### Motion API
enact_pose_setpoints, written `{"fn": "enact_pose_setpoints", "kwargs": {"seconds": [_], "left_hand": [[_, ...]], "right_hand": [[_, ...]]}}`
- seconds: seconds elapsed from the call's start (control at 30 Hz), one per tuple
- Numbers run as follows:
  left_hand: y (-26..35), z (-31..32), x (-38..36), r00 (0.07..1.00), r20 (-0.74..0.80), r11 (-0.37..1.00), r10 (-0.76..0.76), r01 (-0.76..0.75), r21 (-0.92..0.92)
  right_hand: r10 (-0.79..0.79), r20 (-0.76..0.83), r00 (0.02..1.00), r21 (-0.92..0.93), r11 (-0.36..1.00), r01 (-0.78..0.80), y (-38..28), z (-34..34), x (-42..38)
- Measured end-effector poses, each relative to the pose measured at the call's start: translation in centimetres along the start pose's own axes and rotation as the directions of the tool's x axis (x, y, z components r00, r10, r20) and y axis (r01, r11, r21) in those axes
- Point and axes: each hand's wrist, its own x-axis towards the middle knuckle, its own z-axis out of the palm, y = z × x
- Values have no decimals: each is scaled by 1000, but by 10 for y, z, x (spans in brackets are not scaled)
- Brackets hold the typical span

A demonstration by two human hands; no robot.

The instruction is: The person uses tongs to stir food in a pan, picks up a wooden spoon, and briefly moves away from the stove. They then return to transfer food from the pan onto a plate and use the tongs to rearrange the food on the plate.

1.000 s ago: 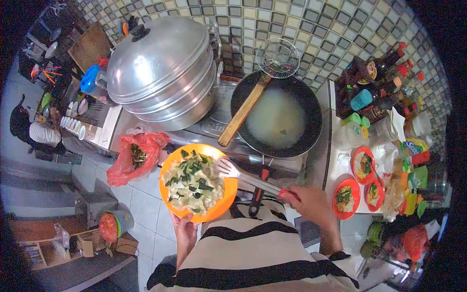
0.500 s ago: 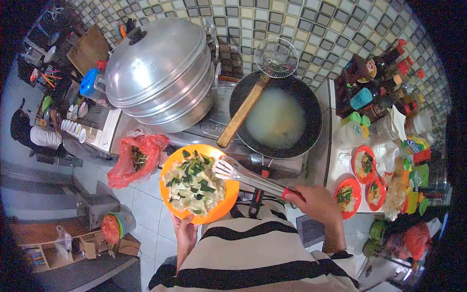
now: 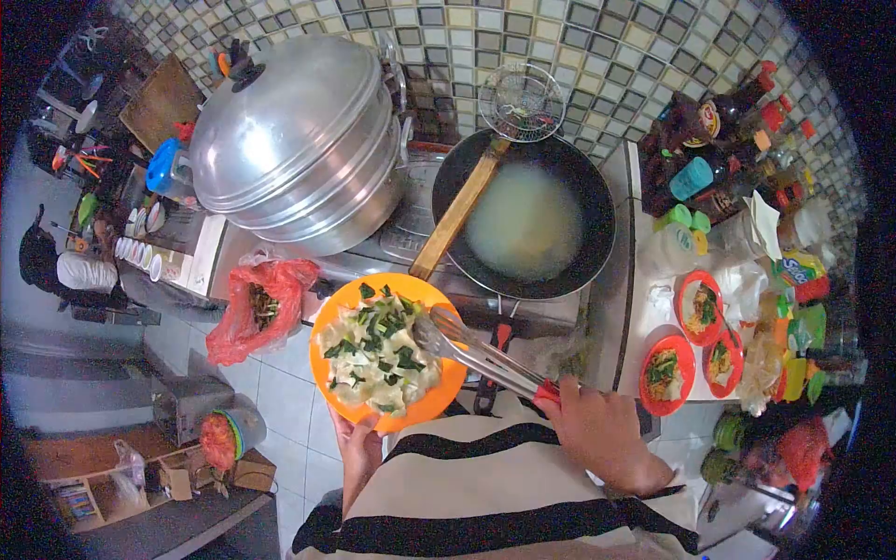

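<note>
My left hand (image 3: 359, 453) grips the near edge of an orange plate (image 3: 439, 392) from below. Pale, folded pieces of food (image 3: 392, 378) are heaped on the plate, with chopped dark green leaves (image 3: 378, 322) scattered over them. In my right hand (image 3: 602, 434) is a pair of metal tongs (image 3: 504, 362) with red grips, fingers wrapped round the handle end. The tongs' arms are spread a little, and their tips reach the right side of the food.
Beyond the plate, a black wok (image 3: 597, 191) holds cloudy liquid, with a wooden-handled wire skimmer (image 3: 462, 207) across it. A large lidded steamer (image 3: 289, 140) stands left, above a red plastic bag (image 3: 297, 280). Several small red plates of food (image 3: 665, 403) and bottles (image 3: 719, 117) crowd the right counter.
My right hand has moved slightly down. The tongs have turned, so their spread arms now show, with the tips still at the food's right side. The plate has shifted slightly right.
</note>
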Motion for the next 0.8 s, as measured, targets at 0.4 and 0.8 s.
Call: {"fn": "enact_pose_setpoints", "kwargs": {"seconds": [0.4, 0.8], "left_hand": [[4, 1, 1, 999, 47, 1000, -13, 14, -20], [4, 7, 0, 999, 33, 994, -4, 8, -111]], "right_hand": [[-63, 124, 990, 307, 951, 22, 43, 12, 25], [-227, 179, 957, 582, 809, 83, 79, 38, 51]]}}
